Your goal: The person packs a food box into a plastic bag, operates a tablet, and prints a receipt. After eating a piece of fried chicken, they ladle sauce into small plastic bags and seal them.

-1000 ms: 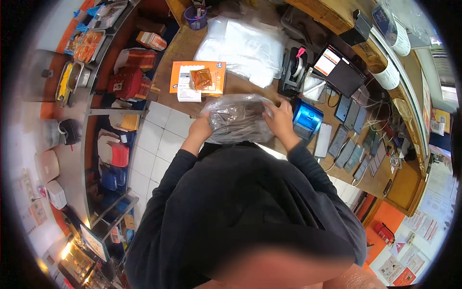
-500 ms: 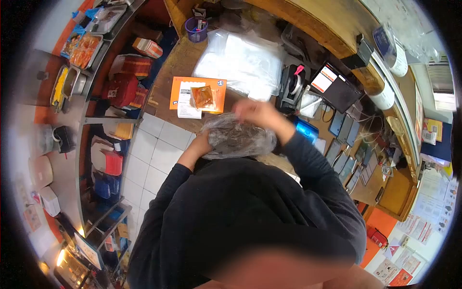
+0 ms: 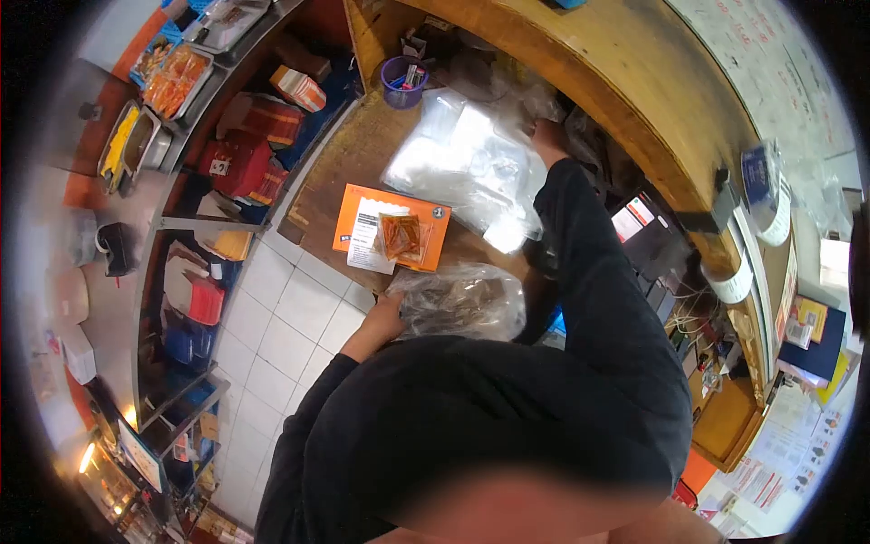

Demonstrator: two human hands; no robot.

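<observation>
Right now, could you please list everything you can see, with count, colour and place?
sachet: one, amber, on box
slip: one, white, on box
box: one, orange, on table
loose bag: one, clear, near table edge
flat bags: several, clear, behind box
cup: one, purple, table's far left
table: one, brown, ahead
screen: one, dark, right
trays: several, silver, far left
tiles: many, white, floor
clutter: uncountable, mixed, both sides
left hand: one, bare, gripping loose bag
right hand: one, bare, beyond flat bags
</observation>
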